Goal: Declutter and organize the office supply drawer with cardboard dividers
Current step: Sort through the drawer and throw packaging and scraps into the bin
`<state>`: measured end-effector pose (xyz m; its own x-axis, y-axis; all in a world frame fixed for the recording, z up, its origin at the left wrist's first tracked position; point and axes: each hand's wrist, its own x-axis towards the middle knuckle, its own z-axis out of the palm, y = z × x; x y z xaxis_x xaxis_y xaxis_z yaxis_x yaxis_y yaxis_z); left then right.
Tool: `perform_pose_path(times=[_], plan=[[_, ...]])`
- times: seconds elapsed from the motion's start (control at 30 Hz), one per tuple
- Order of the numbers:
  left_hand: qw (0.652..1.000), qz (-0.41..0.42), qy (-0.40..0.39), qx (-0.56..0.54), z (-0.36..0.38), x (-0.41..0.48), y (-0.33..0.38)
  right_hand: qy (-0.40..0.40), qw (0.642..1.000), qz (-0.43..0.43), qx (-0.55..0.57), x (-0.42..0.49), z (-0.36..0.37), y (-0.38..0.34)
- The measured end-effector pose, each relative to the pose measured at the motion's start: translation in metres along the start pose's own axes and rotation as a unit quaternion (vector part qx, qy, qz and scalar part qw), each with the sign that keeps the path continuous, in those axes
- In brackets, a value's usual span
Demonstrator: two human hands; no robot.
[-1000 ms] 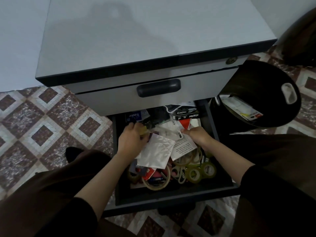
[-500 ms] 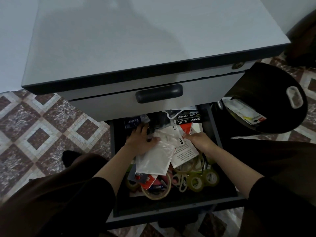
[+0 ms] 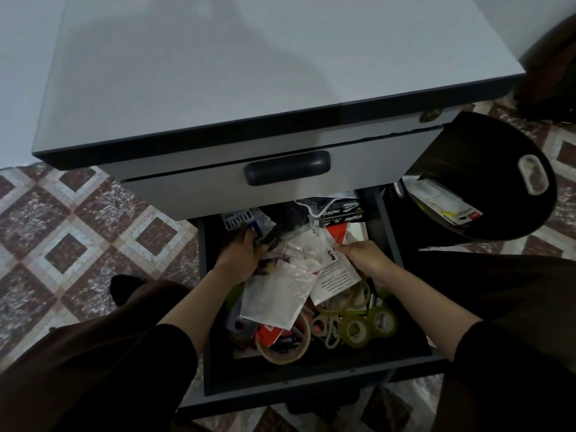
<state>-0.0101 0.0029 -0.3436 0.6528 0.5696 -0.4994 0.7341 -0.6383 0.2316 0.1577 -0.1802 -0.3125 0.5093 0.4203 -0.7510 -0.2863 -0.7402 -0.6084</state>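
Observation:
The lower drawer of a grey cabinet is pulled out and crammed with supplies. My left hand reaches deep into its back left, fingers curled round a dark object that I cannot identify. My right hand pinches the edge of a white printed leaflet. A white plastic pouch lies in the middle. Several tape rolls crowd the front right, and a large tape ring sits at the front. Black stapler boxes lie at the back. No cardboard dividers are in view.
The closed upper drawer with its black handle overhangs the back of the open one. A black bin holding papers stands close on the right. Patterned tile floor surrounds the cabinet. My knees in dark clothing flank the drawer.
My left hand has moved from the white pouch toward the back left of the drawer and closed on a dark object. My right hand stays on the leaflet.

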Motion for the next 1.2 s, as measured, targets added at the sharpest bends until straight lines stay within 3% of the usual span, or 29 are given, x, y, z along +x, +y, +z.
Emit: perform_pose_path(times=[0.17,0.27,0.47,0.63,0.83,1.0,1.2], plan=[[0.997,0.014,0.048,0.062,-0.007,-0.014,0.020,-0.004,1.000,0.006,0.002,0.001,0.000,-0.004],[0.998,-0.001,0.040,0.055,-0.007,-0.014,0.027,-0.005,1.000,0.006,0.002,0.000,0.001,-0.005],[0.988,-0.082,0.049,-0.125,-0.012,-0.003,0.019,0.000,1.000,0.006,0.001,-0.004,0.000,-0.005],[0.990,-0.108,0.044,-0.074,-0.014,-0.002,0.020,0.000,1.000,0.012,0.003,-0.003,0.000,-0.006],[0.988,-0.100,0.101,0.054,-0.015,-0.007,0.025,-0.005,1.000,0.005,-0.002,-0.004,0.000,-0.005],[0.992,-0.089,0.029,-0.081,-0.017,-0.010,0.024,-0.016,1.000,-0.004,0.011,-0.008,0.000,-0.006],[0.968,-0.110,0.077,-0.210,-0.036,-0.026,0.019,-0.007,0.999,-0.016,-0.035,-0.013,0.001,-0.007]])
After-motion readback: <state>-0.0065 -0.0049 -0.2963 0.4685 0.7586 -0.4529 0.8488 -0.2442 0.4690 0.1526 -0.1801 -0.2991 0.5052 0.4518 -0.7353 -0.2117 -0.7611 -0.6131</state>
